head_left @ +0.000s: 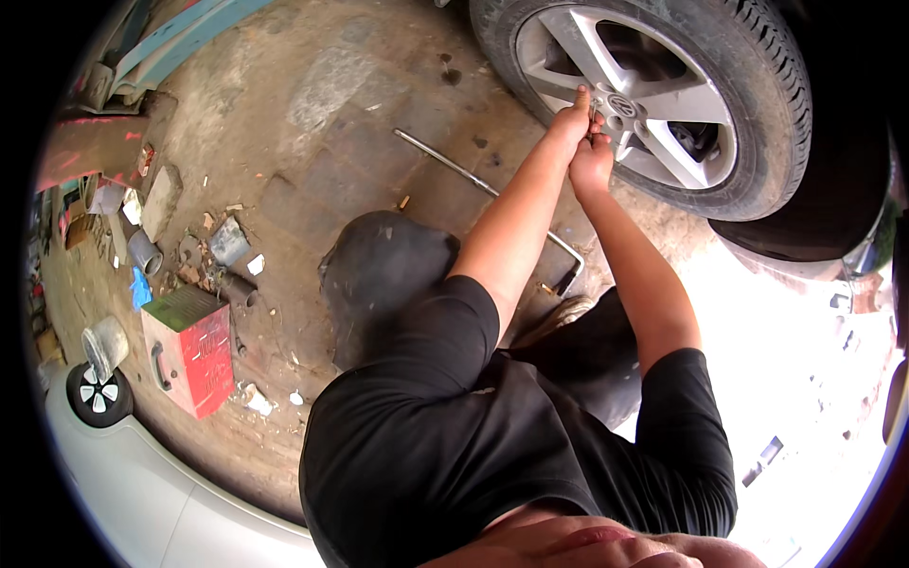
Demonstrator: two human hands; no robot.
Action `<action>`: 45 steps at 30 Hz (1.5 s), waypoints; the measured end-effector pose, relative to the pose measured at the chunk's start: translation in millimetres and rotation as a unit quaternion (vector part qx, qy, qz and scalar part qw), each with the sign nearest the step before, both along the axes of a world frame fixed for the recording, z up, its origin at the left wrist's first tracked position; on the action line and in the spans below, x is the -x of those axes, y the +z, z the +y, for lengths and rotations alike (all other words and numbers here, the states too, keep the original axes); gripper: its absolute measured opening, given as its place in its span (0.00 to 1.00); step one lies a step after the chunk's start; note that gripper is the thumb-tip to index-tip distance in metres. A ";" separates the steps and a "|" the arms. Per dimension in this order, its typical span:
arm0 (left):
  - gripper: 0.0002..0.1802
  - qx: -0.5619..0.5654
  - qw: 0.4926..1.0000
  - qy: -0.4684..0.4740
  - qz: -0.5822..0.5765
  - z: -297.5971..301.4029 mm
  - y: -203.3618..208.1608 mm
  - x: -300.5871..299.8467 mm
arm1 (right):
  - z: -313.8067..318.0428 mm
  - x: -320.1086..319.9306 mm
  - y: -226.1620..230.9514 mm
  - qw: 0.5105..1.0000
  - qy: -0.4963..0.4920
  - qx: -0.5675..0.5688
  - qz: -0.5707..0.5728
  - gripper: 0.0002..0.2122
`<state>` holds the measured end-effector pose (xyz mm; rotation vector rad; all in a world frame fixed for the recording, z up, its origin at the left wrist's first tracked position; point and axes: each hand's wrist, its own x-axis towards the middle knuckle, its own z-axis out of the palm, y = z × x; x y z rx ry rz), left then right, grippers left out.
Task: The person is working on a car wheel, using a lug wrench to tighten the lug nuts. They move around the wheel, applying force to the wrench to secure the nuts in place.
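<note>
Arms (516,232) extended; left hand (571,123) and right hand (592,165) meet beside the wheel hub (621,106), partly closed; gripped item, if any, indeterminable.

I see a round emblem (621,105) on the alloy wheel (668,100); pale marks (212,346) on the red box (204,381), can't read them.

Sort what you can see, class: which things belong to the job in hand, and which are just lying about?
Job in hand:
silver-spoked wheel
bent metal bar, probably, as it lies close by

Apparently just lying about:
red box
blue scrap
grey cylinder
</note>
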<state>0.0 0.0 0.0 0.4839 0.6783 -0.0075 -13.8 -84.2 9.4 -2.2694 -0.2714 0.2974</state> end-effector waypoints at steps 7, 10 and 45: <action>0.37 -0.023 0.999 -0.013 0.040 -3.4 -2.2 -2.9 | -2.6 2.9 2.0 1.000 -0.002 0.012 -0.009 0.12; 0.38 -0.029 0.998 -0.016 0.049 -6.8 0.3 -5.9 | -9.7 -3.2 -8.3 1.000 -0.003 -0.025 0.016 0.12; 0.22 0.049 0.984 0.119 -0.120 -22.3 17.2 6.3 | -33.9 -10.1 43.8 0.991 0.112 0.037 0.066 0.13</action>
